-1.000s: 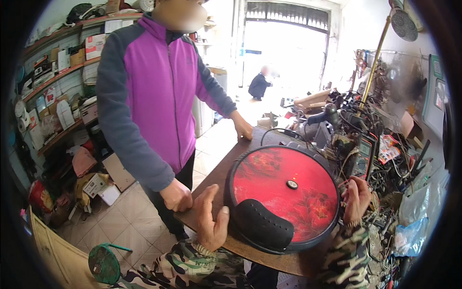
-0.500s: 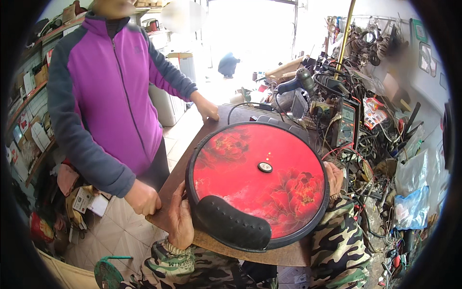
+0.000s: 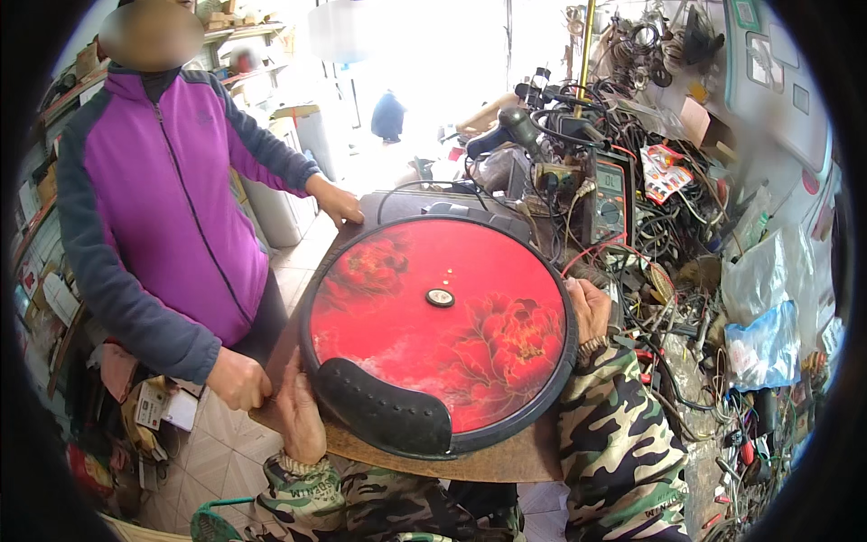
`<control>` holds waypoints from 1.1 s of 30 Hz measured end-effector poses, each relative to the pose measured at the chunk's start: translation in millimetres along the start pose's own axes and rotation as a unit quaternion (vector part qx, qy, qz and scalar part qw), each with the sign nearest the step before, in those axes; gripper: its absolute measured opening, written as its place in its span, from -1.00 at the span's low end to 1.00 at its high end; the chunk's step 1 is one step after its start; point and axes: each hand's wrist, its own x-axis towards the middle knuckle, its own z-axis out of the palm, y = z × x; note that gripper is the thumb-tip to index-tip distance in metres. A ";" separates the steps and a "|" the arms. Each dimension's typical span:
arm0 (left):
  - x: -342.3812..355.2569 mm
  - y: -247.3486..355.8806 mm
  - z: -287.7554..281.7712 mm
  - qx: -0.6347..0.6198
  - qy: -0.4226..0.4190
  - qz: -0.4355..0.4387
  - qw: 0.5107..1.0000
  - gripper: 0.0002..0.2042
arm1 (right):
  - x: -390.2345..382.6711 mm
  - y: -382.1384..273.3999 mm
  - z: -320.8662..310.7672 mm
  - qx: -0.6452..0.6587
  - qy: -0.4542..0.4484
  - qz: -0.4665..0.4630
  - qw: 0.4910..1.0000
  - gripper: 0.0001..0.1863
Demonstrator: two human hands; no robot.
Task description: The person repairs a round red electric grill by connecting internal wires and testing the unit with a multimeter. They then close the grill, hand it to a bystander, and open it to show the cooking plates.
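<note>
A round electric griddle (image 3: 397, 271) with a red, flower-printed top, a black rim and a black curved handle (image 3: 384, 406) lies before me on a brown board-topped table (image 3: 524, 456). My left hand (image 3: 302, 411) holds its left rim beside the handle, the fingers partly hidden by the edge. At the opposite rim, my right hand (image 3: 590, 312) is closed round the right side, its fingertips hidden underneath. A small oval badge (image 3: 440, 298) sits mid-top with tiny lights above it.
A person in a purple jacket (image 3: 194, 190) stands at the left, both hands at the table's edge. Along the right are a multimeter (image 3: 609, 200), a heat gun (image 3: 506, 133), tangled cables and a blue plastic bag (image 3: 763, 348). Shelves line the left wall.
The whole view has swung to the right, so everything sits further left in it. Both my hands still hold the griddle's rim. The other person's hands stay at the table's edge.
</note>
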 end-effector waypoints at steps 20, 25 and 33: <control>-3.7 10.5 2.5 0.041 -0.003 0.017 0.999 -0.46 | 4.5 -30.9 -27.8 -0.122 -0.084 0.097 0.984 -0.37; -7.3 18.7 11.0 -0.045 0.007 0.048 0.998 -0.49 | 12.3 -15.3 -38.1 0.022 -0.110 0.119 0.987 -0.46; -9.5 20.7 6.1 0.009 0.026 -0.051 0.998 -0.62 | 1.3 -16.1 -6.9 0.294 -0.188 0.187 0.918 -0.37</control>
